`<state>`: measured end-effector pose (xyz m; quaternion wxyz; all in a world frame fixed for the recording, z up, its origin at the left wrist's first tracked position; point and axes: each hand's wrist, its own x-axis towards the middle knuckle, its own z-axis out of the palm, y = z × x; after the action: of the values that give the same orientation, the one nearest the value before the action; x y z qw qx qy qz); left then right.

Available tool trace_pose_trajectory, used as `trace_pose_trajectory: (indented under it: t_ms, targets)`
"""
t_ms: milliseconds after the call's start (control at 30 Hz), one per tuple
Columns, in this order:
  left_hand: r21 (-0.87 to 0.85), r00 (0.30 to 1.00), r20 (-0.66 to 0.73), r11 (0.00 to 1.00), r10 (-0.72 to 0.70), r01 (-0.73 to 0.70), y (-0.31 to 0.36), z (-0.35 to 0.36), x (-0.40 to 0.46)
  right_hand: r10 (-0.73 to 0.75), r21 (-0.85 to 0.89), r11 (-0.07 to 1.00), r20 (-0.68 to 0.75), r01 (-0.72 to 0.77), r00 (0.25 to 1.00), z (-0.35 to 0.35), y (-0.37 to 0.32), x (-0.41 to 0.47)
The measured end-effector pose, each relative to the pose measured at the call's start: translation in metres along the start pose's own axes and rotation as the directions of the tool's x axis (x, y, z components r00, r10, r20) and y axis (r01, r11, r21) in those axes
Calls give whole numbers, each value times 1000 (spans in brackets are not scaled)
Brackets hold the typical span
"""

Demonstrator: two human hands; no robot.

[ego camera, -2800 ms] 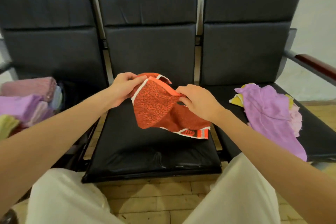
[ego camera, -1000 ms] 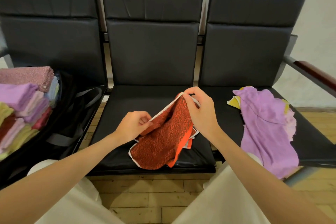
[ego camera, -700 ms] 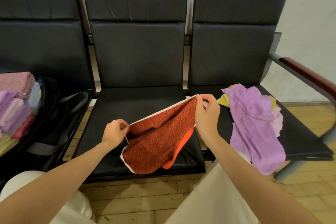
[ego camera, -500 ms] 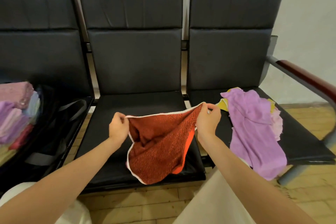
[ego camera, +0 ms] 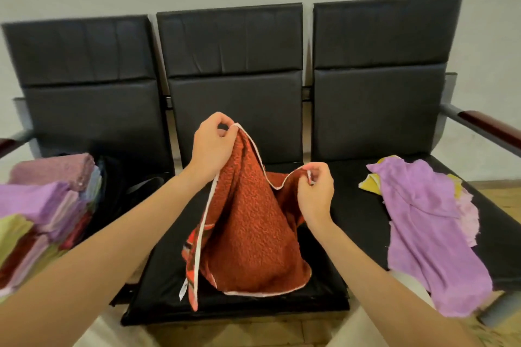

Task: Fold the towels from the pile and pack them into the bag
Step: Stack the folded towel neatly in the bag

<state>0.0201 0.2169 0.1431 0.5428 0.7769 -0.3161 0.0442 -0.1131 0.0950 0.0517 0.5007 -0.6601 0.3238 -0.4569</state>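
Many folded towels (ego camera: 42, 205) in pink, purple, yellow and red are already stacked in the black bag (ego camera: 118, 186) on the left seat, so a big part of the job looks done. One fuzzy rust-red towel with a white edge (ego camera: 248, 234) is being worked on now, and it is not yet folded. A loose pile of purple, yellow and pink towels (ego camera: 423, 220) is left on the right seat, so more folding and packing is still to be done.

The rust-red towel is held up over the middle black seat (ego camera: 158, 284). One corner is pinched high by the left hand (ego camera: 211, 146), with finger and thumb curled on the white edge. Another part of the edge is pinched lower down by the right hand (ego camera: 314, 191). The towel is not held level: it hangs like a tent, with its tip up at the left hand. Its long way runs up and down, and its bottom edge is resting on the seat near the front. A small white tag (ego camera: 183, 290) hangs at the lower left side.
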Motion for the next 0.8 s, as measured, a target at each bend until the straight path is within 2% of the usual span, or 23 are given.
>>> trace_pose_trajectory:
  t_ms: [133, 200, 233, 300, 367, 433, 500, 533, 667, 800]
  targets:
    - [95, 973, -7, 968, -233, 232, -45, -14, -13, 35, -253, 967, 184, 13, 982, -7, 35, -10]
    - [82, 923, -14, 919, -385, 385, -69, -20, -26, 74, -306, 952, 248, 6, 966, -10, 50, -22]
    - [49, 884, 5, 883, -468, 467, -80, -23, -32, 71, -306, 952, 235, 5, 969, -10, 54, -29]
    - [-67, 805, 66, 802, -590, 593, -97, -27, -42, -29, -278, 958, 171, 76, 985, -10, 54, -45]
    - [-183, 751, 92, 730, -654, 658, -108, -31, -49, -170, -238, 944, 238, 227, 956, -6, 53, -60]
    - [-266, 719, 85, 680, -689, 683, -117, -34, -52, -200, -245, 904, 482, 350, 853, 1, 58, -74]
    - [-311, 707, 72, 658, -703, 686, -124, -38, -54, -59, -322, 856, 717, 404, 695, 7, 69, -86]
    - [-323, 707, 67, 655, -704, 683, -128, -39, -54, 18, -370, 823, 775, 431, 632, 9, 74, -92]
    - [-323, 724, 65, 672, -687, 667, -135, -45, -59, 203, -460, 763, 838, 455, 506, 14, 91, -104]
    - [-327, 730, 52, 680, -681, 657, -140, -47, -63, 363, -465, 762, 883, 450, 298, 18, 98, -111]
